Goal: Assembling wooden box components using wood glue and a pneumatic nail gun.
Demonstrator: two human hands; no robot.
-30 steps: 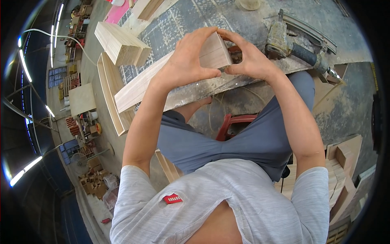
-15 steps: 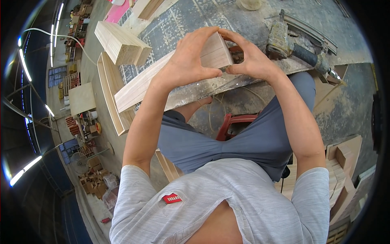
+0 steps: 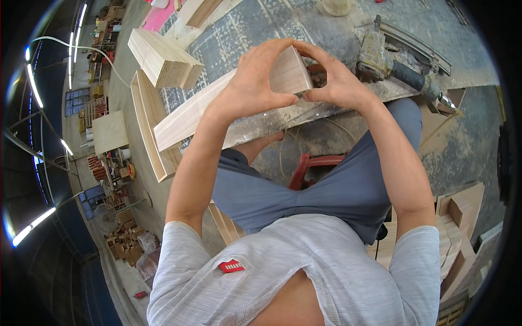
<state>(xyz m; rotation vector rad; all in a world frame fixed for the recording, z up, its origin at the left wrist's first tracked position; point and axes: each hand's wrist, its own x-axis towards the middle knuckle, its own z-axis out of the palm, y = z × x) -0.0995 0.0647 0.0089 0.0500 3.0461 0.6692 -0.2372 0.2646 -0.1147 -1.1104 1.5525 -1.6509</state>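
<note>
Both forearms reached forward, the left hand [image 3: 251,81] and right hand [image 3: 342,82] arching with fingertips together and thumbs nearly meeting around the wooden piece's [image 3: 190,115] end on the worktable [image 3: 255,24]. Whether either gripped it, I could not tell.

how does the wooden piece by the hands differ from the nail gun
The wooden piece is pale and smooth-faced; the nail gun is grimy, with a dark handle. The wooden piece has the left hand and right hand curved around its right end, while no hand touches the nail gun. Both are at the worktable.
</note>
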